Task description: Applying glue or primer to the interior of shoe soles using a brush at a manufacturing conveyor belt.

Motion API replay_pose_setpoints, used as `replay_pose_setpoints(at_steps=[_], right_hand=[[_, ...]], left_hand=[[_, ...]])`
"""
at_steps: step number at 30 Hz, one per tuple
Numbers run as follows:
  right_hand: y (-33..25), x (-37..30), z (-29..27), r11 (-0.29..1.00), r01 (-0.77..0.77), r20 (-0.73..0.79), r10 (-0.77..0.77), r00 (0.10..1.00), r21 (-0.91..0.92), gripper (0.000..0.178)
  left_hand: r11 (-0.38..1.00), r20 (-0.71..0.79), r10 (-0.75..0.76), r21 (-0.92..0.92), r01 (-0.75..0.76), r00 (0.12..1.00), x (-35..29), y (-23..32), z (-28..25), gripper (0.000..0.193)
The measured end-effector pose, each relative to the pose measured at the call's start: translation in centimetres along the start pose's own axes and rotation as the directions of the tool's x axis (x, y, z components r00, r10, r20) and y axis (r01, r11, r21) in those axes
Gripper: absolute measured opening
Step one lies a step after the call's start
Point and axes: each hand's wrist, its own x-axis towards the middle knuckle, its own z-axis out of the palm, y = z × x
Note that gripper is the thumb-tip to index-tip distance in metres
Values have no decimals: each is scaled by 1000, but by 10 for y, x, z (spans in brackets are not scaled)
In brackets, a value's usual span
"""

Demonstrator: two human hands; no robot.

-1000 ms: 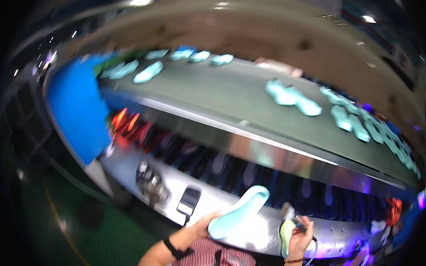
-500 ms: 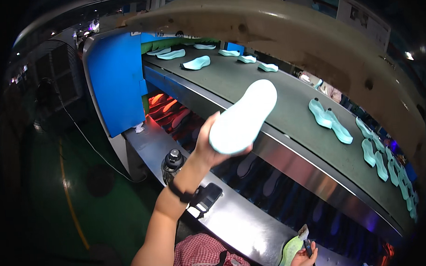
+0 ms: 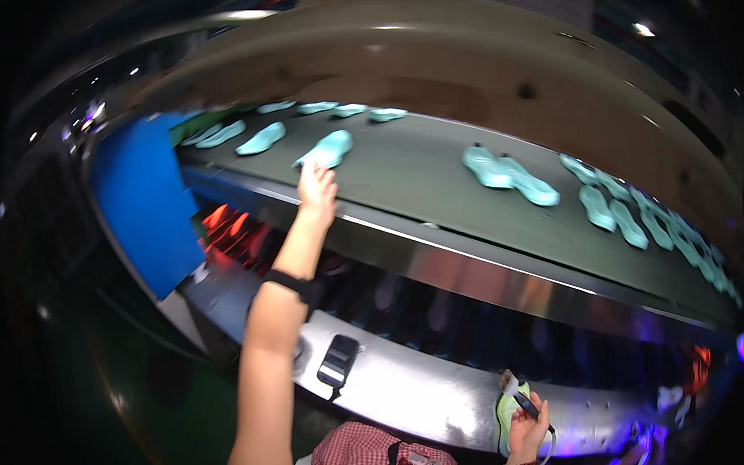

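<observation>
My left hand reaches over the near edge of the upper conveyor belt. Its fingers are apart and touch or overlap the near end of a pale turquoise shoe sole, which appears to rest on the belt. Low on the right, my right hand is closed round the dark handle of a brush, bristles pointing up and left. Beneath the brush a yellow-green sole lies on the metal ledge, partly hidden by my right hand. A thin pale tube or cord curves beside the right wrist.
Several turquoise soles sit on the belt, with a cluster at the right. Below it runs a darker level with red glow at the left. A phone lies on the ledge. A curved beam overhangs the belt.
The turquoise sole went from being held up in my left hand to the belt, farther left, and that hand's fingers have loosened. My right hand still holds the brush. The whole view has shifted.
</observation>
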Motion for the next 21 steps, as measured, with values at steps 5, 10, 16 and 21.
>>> replay_pose_setpoints(at_steps=[5,10,16,21], right_hand=[[-14,-14,0,998,18,-137,-10,991,63,38],[-3,-4,-25,994,-6,-165,24,986,110,39],[12,22,-44,949,-147,-138,192,972,278,36],[25,19,-44,968,-177,-114,199,973,180,35]], left_hand=[[695,460,-146,677,-240,876,-29,-12,93,58],[-18,415,-469,878,-479,779,-40,-48,181,49],[-39,901,-171,398,-917,398,-37,-105,237,41],[9,826,-430,407,-913,364,-74,-95,282,49]])
